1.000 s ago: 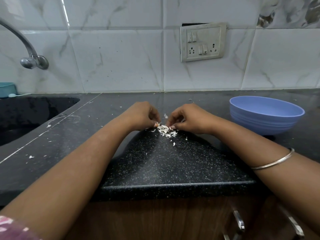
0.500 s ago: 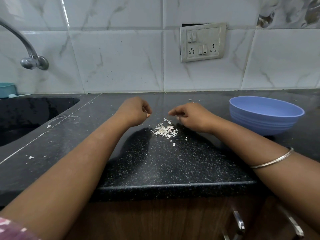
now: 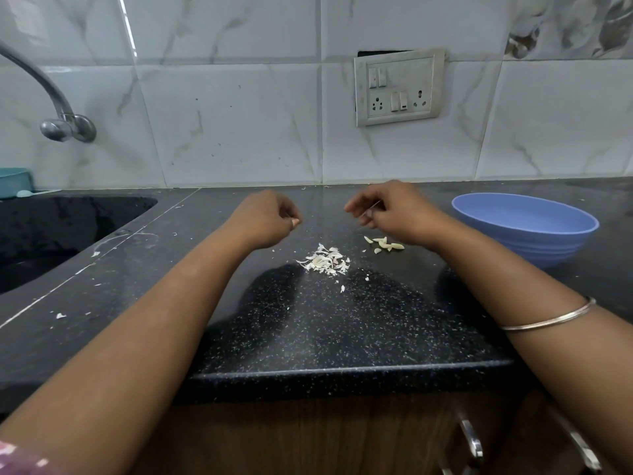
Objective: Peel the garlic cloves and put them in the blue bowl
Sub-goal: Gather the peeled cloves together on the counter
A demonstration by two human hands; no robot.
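Garlic cloves [image 3: 385, 243]: a small cluster of pale, peeled-looking pieces is seen lying on the desk, toward its back edge and right of centre, just under the right hand and apart from the blue bowl.
Left fingers [image 3: 294, 221]: curled inward on the left hand [image 3: 263, 219]; a small pale piece, probably a clove, is pinched at the tips, though its exact nature cannot be told.
Right fingers [image 3: 356, 208]: loosely bent on the right hand [image 3: 394, 210]; a thin pale sliver, seemingly a strip of skin, appears to be pinched between thumb and forefinger.
Handling, judged: the cloves are taken to be light, firm and smooth, so rolling or slipping is likely once the skin is off; a pinch across the thick middle is advised, not at the tapered ends.
Peel pile [image 3: 324, 261]: papery flakes are heaped near the middle of the desk, between the two forearms; they are judged feather-light and easily scattered.
Blue bowl [image 3: 524, 221]: set near the right part of the back edge; its inside cannot be seen.
Sink [image 3: 68, 231]: sunk into the left side of the desk.
Bangle [image 3: 548, 318]: worn on the right forearm.
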